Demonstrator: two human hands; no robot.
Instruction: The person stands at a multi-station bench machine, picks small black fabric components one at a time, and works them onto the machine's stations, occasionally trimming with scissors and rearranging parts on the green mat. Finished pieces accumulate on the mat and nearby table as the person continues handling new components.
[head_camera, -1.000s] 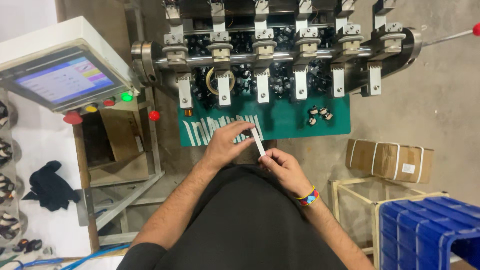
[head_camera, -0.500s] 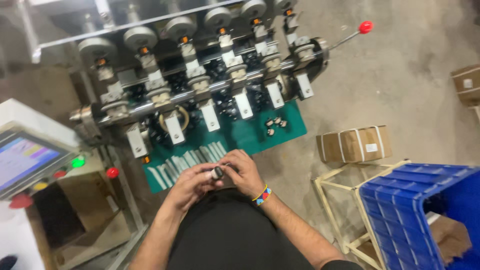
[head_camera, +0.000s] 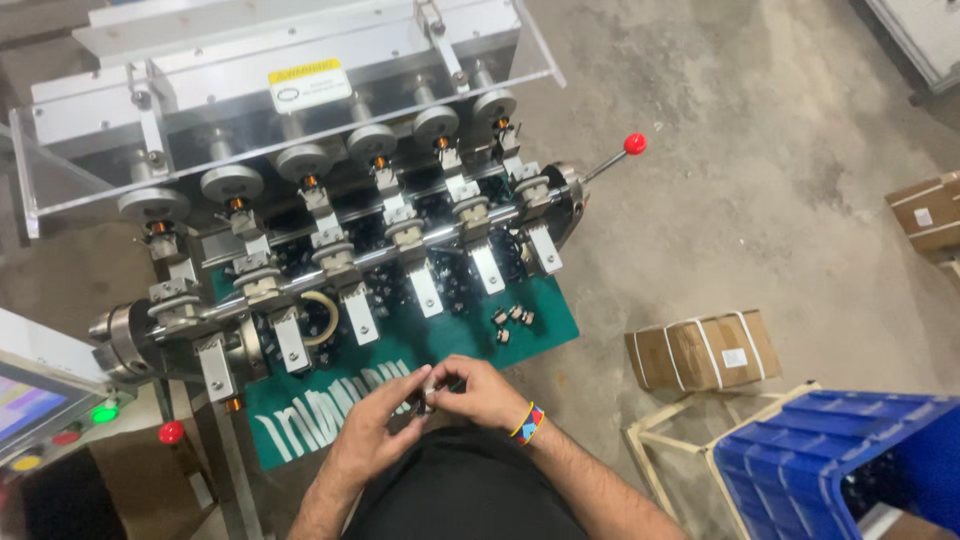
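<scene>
Both hands meet at the near edge of the green surface, the left hand and right hand each with a fingertip grip pinching one small dark part between them, close to the body for fine handling, below the multi-station machine.

Both hands together — fingertips pinched.

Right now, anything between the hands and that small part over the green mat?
Nothing visible. Left hand and right hand both pinch the small dark part directly, above the green mat. The loose parts and white strips lie apart from it.
</scene>
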